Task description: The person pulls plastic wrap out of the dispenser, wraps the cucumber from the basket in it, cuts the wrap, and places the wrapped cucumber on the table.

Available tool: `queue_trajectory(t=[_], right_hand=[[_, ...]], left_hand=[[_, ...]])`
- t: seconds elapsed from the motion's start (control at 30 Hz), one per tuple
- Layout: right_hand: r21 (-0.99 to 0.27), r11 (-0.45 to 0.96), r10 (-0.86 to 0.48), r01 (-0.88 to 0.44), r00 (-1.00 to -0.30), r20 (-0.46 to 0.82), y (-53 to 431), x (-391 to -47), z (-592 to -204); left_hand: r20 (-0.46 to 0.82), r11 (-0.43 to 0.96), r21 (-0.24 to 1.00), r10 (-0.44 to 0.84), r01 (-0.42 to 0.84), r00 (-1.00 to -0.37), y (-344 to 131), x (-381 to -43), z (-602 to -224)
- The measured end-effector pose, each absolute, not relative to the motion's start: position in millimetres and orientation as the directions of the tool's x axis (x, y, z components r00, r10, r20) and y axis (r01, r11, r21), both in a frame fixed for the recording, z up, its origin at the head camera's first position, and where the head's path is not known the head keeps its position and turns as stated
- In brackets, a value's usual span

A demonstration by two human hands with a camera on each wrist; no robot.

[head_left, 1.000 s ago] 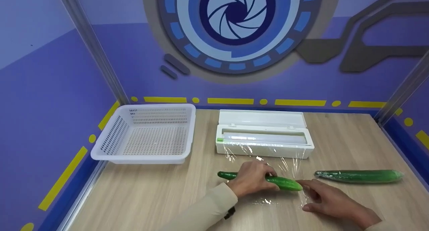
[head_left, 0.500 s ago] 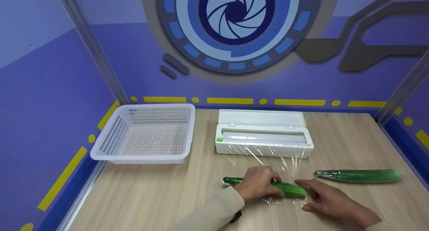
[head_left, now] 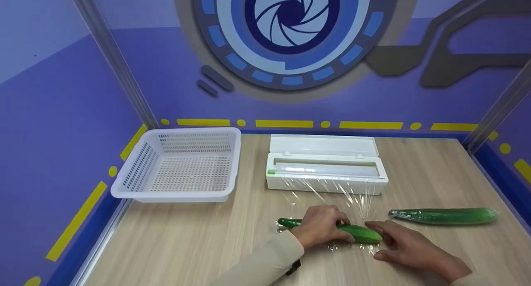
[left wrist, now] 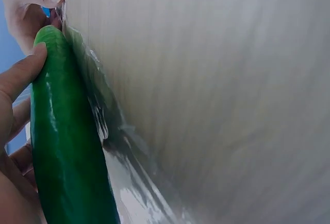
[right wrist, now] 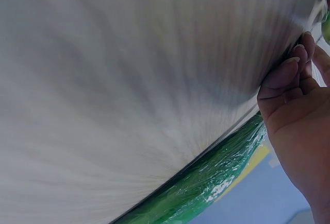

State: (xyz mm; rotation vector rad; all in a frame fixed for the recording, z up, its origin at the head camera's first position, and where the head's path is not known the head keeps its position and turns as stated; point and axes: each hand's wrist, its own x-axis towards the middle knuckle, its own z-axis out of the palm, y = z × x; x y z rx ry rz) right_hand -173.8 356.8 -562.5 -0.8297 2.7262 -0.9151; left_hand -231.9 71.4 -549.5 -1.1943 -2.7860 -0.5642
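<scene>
In the head view my left hand (head_left: 321, 226) grips a green cucumber (head_left: 361, 233) from above, fingers on its far side and thumb on the near side. The cucumber lies on a sheet of cling film (head_left: 323, 190) drawn from a white dispenser box (head_left: 327, 185). Just past the cucumber's pale end, my right hand (head_left: 408, 244) holds the film's edge with thumb and curled fingers. In the left wrist view, the cucumber (left wrist: 72, 131) lies against the left fingers, with loose film (left wrist: 129, 152) beside it. The right wrist view shows the right hand (right wrist: 299, 95) low at the tabletop.
A second cucumber (head_left: 444, 216), wrapped in film, lies to the right. The white perforated basket (head_left: 176, 197) stands at the back left, holding nothing. The dispenser's lid (head_left: 323, 145) is raised at the back, before a purple wall (head_left: 166, 78).
My left hand has brought the cucumber slightly right and toward me, then almost stopped. The cling film has shifted in its creases. My right hand has stayed nearly in place.
</scene>
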Motion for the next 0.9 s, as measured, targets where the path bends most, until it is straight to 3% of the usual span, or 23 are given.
queue_trajectory(t=[0.37, 0.6, 0.9], right_hand=[[-0.581, 0.688, -0.527, -0.434, -0.850, 0.011, 354.1, -172.4, -560.2], [-0.594, 0.696, -0.512, -0.403, -0.859, -0.018, 354.9, -172.1, -560.8], [-0.577, 0.647, -0.546, -0.499, -0.831, 0.107, 356.3, -169.9, -562.0]], left_hand=[[0.290, 0.575, 0.286, 0.711, 0.767, -0.641, 64.6, -236.2, -557.2], [0.279, 0.561, 0.225, 0.747, 0.797, -0.604, 67.2, -238.3, -556.8], [0.282, 0.556, 0.168, 0.764, 0.814, -0.580, 69.5, -238.4, -555.0]])
